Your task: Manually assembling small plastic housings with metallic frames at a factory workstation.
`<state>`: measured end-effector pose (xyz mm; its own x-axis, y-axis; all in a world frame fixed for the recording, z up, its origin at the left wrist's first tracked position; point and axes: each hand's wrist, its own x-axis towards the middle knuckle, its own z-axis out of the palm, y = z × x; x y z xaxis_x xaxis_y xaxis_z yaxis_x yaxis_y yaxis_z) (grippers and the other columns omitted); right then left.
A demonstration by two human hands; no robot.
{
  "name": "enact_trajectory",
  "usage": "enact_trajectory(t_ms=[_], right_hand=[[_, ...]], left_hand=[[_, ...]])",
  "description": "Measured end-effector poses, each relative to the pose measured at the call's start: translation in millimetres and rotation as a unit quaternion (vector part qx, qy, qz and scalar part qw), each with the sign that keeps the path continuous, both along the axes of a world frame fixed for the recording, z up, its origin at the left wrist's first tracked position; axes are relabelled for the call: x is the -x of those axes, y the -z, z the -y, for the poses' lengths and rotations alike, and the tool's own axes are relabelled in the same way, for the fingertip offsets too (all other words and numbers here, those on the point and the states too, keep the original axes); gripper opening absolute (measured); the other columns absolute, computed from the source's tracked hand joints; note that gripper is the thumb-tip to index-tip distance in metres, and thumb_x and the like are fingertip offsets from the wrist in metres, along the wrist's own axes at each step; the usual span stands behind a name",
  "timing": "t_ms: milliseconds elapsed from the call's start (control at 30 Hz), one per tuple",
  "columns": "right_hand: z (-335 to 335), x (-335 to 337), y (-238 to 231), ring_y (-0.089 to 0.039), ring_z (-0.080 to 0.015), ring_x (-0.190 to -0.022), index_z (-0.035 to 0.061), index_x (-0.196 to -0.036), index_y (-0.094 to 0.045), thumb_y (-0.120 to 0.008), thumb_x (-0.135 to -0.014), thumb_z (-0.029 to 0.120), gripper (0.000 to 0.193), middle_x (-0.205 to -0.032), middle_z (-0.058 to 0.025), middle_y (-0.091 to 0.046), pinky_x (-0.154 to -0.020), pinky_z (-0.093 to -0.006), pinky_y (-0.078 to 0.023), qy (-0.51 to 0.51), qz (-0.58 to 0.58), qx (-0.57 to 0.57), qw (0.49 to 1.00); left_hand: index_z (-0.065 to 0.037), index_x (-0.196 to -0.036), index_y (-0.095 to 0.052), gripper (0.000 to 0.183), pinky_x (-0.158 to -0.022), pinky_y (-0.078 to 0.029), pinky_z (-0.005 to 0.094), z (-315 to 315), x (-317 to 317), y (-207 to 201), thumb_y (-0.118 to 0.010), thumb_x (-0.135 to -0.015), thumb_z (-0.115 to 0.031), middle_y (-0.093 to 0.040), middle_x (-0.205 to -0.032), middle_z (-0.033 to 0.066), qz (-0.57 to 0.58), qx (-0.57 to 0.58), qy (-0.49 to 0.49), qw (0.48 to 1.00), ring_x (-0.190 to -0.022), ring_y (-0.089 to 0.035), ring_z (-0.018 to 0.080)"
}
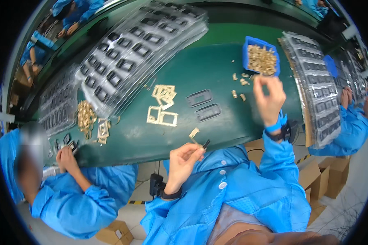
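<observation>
My left hand (183, 161) is at the table's near edge, thumb and forefinger pinched on a small black stick-like piece (207, 143) whose exact kind I cannot make out. Just beyond those fingertips lies a small beige piece (194, 132). My right hand (270, 99) is raised over the table at the right, thumb and fingertips drawn together; anything between them is too small to see. Past it stands a blue bin (245, 53) full of small beige pieces (262, 58), with several loose ones (234, 94) beside it. Two dark rectangular frames (207, 112) lie between my hands.
Beige rectangular frames (168, 118) lie left of the dark ones. Stacked clear trays of black parts (137, 49) fill the back left; more trays (315, 85) stand at the right. Co-workers sit at both sides, one hand (69, 160) at the left edge. Cardboard boxes (335, 175) stand below.
</observation>
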<state>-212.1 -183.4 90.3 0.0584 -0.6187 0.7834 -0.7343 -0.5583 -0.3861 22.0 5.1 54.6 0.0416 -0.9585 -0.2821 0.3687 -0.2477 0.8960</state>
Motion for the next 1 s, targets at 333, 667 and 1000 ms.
enact_trajectory(t_ms=[333,667,1000], right_hand=[[75.4,69.8,-6.3,-0.066,-0.0275,-0.095,0.0093,-0.094,-0.074,-0.066,-0.085,0.001,0.014,-0.096,-0.0087,-0.072,-0.079,-0.0357,-0.049,0.025,-0.039,-0.003,0.999],[61.7,54.4,-6.4,-0.066,-0.0252,-0.098,0.0079,-0.105,-0.071,-0.067,-0.087,0.005,0.018,-0.099,-0.0071,-0.071,-0.089,-0.0365,-0.044,0.032,-0.163,0.012,0.986],[-42.8,-23.1,-5.6,-0.064,-0.0146,-0.07,0.0018,-0.098,-0.073,-0.07,-0.095,0.021,0.02,-0.085,-0.0062,-0.069,-0.06,-0.0292,-0.048,-0.551,-0.072,-0.512,0.655]], left_hand=[[0.006,-0.097,-0.07,0.008,-0.07,-0.053,0.0242,1.1,-2.0,-1.1,-0.068,-0.093,0.0,-0.067,-0.094,0.0077,0.01,0.002,0.057,0.998,-0.076,-0.063,0.0123],[0.006,-0.097,-0.072,0.009,-0.078,-0.055,0.0254,9.9,-10.2,-4.6,-0.07,-0.091,-0.002,-0.067,-0.096,0.006,0.099,0.01,0.169,0.981,-0.088,-0.067,0.0119],[0.004,-0.096,-0.072,0.006,-0.083,-0.052,0.0262,32.0,-30.7,-25.5,-0.07,-0.09,0.003,-0.066,-0.094,0.0043,0.051,-0.002,0.357,0.933,-0.09,-0.063,0.0114]])
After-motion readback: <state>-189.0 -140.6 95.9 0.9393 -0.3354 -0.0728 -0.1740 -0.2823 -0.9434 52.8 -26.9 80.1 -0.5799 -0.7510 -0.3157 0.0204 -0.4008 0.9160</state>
